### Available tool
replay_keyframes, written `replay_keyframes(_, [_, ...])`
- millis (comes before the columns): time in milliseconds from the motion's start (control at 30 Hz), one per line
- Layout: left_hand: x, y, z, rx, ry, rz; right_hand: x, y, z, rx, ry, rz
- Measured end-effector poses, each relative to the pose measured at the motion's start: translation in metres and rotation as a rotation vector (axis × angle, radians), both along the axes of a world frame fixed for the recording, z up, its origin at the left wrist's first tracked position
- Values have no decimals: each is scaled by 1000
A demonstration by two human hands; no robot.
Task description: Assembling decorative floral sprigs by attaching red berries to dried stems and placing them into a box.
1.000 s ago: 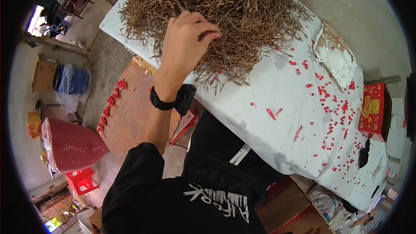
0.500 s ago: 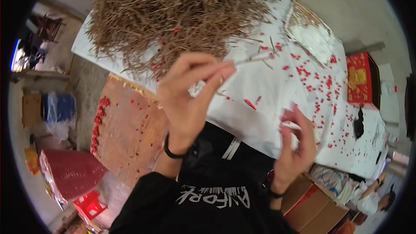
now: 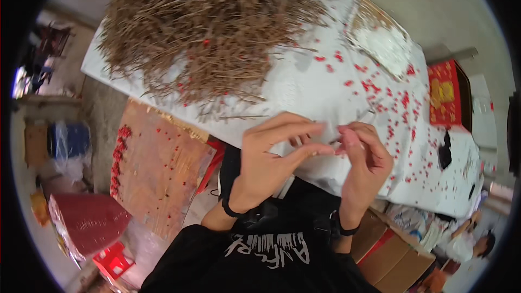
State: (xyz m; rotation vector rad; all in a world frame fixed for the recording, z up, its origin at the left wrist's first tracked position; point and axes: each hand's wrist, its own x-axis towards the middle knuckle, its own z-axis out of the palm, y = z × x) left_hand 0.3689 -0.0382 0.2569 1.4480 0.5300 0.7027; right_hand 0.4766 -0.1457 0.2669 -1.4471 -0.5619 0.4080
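My left hand (image 3: 274,157) and my right hand (image 3: 363,163) meet over the near edge of the white table (image 3: 325,89). Their fingertips pinch one thin brown stick (image 3: 332,142) between them. A big heap of the same thin brown sticks (image 3: 201,27) covers the far left of the table. Small red pieces (image 3: 380,89) lie scattered over the white surface to the right of the heap. A black band sits on each wrist.
A white sack (image 3: 380,35) lies at the far right of the table, a red box (image 3: 445,95) beyond it. A brown board (image 3: 163,163) with a row of red pieces lies on the floor at left, near a red bag (image 3: 87,220). Cardboard boxes (image 3: 391,249) stand lower right.
My left hand left the heap with a stick and came down toward me. My right hand rose into view and joined it at the stick.
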Motion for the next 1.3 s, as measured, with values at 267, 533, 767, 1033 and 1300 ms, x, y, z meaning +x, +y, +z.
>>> replay_keyframes(267, [-27,119,-6,1007,523,521,3,47,0,-547,-355,184])
replay_keyframes(533, [-33,134,-3,947,336,446,-18,59,-4,-444,-405,166])
replay_keyframes(767, [-18,116,12,477,-102,246,-16,71,6,-332,-407,113])
replay_keyframes(1033, [-3,88,6,21,-126,2,-3,70,14,-178,-135,222])
replay_keyframes(1300, [2,78,6,21,-120,-14,12,56,16,-178,-201,299])
